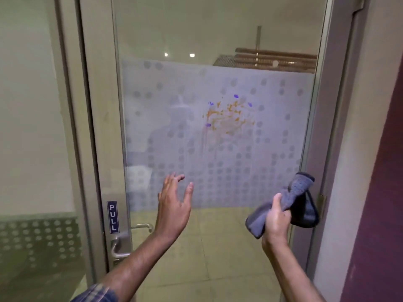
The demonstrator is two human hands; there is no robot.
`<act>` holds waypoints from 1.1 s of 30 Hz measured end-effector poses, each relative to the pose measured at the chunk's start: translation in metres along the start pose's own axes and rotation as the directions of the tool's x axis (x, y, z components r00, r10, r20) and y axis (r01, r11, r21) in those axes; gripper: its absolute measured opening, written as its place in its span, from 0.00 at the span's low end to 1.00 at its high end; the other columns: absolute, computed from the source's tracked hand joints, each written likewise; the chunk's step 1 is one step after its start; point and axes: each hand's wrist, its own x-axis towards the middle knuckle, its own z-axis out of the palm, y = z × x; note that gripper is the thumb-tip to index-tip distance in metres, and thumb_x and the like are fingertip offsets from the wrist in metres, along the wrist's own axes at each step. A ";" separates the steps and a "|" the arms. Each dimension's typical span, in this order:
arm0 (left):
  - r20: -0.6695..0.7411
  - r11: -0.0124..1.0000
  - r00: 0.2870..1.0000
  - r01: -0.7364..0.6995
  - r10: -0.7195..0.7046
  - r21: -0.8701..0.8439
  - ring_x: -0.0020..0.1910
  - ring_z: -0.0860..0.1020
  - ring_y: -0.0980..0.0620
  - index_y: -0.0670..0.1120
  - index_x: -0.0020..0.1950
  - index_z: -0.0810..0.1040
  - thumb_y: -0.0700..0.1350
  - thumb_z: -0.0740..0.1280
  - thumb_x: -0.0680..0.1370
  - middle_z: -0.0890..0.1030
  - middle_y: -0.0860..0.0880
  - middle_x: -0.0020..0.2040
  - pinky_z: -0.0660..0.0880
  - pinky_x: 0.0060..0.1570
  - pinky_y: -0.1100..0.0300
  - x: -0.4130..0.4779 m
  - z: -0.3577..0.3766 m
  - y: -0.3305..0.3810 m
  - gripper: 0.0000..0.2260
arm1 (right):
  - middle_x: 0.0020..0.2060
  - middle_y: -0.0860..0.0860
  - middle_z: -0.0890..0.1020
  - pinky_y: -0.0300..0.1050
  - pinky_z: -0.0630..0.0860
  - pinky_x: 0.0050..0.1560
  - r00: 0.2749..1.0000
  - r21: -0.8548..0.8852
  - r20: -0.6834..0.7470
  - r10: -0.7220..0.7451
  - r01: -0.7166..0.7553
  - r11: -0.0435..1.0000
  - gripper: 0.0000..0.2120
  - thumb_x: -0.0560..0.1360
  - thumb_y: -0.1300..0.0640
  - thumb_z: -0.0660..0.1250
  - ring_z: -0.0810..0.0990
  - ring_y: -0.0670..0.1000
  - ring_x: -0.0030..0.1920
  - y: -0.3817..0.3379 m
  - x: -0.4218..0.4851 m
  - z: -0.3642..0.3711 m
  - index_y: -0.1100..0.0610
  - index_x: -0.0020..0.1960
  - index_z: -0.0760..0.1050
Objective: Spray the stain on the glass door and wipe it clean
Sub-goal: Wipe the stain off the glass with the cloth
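Note:
The glass door (218, 40) fills the middle of the view, with a frosted dotted band across it. An orange stain (230, 116) with a few purple spots and thin wet runs below it sits on that band, right of centre. My left hand (174, 203) is raised below and left of the stain, fingers spread, empty, close to the glass. My right hand (277, 219) is lower right, closed around a bunched grey-blue cloth (298, 199) that hangs apart from the glass. No spray bottle is in view.
The door frame (96, 127) on the left carries a blue PULL label (113, 216) and a metal lever handle (118, 247). A fixed glass panel (32, 149) lies further left. A dark maroon wall (375, 192) stands at the right.

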 end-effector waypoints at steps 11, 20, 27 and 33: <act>-0.239 0.912 0.947 -0.108 0.216 0.396 0.86 0.45 0.48 0.43 0.83 0.58 0.57 0.55 0.84 0.54 0.43 0.85 0.47 0.83 0.46 0.127 0.041 -0.089 0.30 | 0.80 0.65 0.62 0.62 0.56 0.79 0.902 -0.434 0.124 -0.413 0.424 0.795 0.35 0.83 0.42 0.55 0.59 0.64 0.81 0.037 0.188 0.072 0.68 0.79 0.59; -0.162 0.761 0.859 -0.325 0.486 0.562 0.85 0.46 0.42 0.40 0.84 0.53 0.55 0.55 0.86 0.51 0.41 0.86 0.44 0.84 0.46 0.185 0.042 -0.127 0.31 | 0.83 0.60 0.54 0.71 0.54 0.77 0.754 -0.600 0.062 -0.653 0.552 0.580 0.33 0.82 0.45 0.56 0.52 0.68 0.81 0.078 0.210 0.128 0.69 0.78 0.60; -0.294 0.776 0.775 -0.365 0.560 0.515 0.85 0.51 0.42 0.40 0.82 0.58 0.54 0.52 0.87 0.58 0.37 0.83 0.49 0.82 0.41 0.201 0.058 -0.140 0.27 | 0.84 0.61 0.50 0.68 0.47 0.80 0.545 -0.541 0.336 -0.768 0.779 0.316 0.32 0.81 0.46 0.59 0.46 0.67 0.83 0.090 0.112 0.201 0.49 0.83 0.55; -0.319 0.797 0.746 -0.454 0.584 0.398 0.84 0.55 0.41 0.41 0.83 0.58 0.54 0.49 0.87 0.62 0.37 0.83 0.48 0.82 0.43 0.200 0.054 -0.144 0.27 | 0.84 0.59 0.44 0.67 0.40 0.79 0.394 -0.472 0.661 -0.639 0.880 0.055 0.46 0.70 0.49 0.63 0.40 0.66 0.82 0.138 0.012 0.240 0.46 0.84 0.46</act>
